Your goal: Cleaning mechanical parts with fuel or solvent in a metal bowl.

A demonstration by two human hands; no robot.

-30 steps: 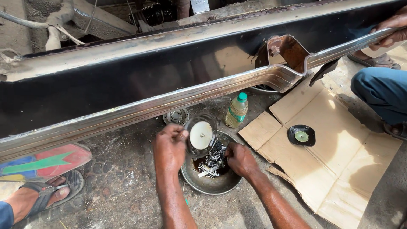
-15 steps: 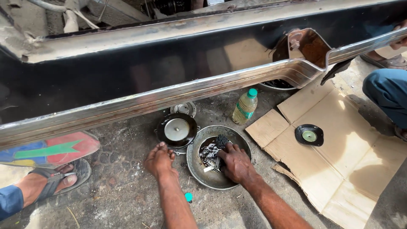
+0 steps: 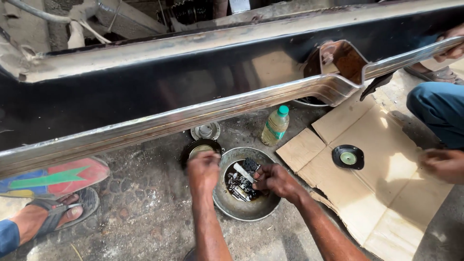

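Low in the centre of the frame, my left hand [image 3: 203,170] hovered over the near rim of the metal bowl [image 3: 241,208], fingers curled loosely; I cannot tell whether they held anything. My right hand [image 3: 275,181] reached into the bowl, fingers pinched on the small dark parts [image 3: 239,186] beside a pale stick [image 3: 242,172]. Just beyond sat a round black disc [image 3: 199,149], then a plastic bottle [image 3: 275,126]. Flattened cardboard [image 3: 386,193] lay right, carrying a black diaphragm [image 3: 348,157]. The long metal bumper [image 3: 193,92] crossed above.

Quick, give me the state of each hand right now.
Left hand: fingers curled at the rim of the metal bowl; whether it holds anything cannot be told.
Right hand: fingers pinching among small parts in the bowl.
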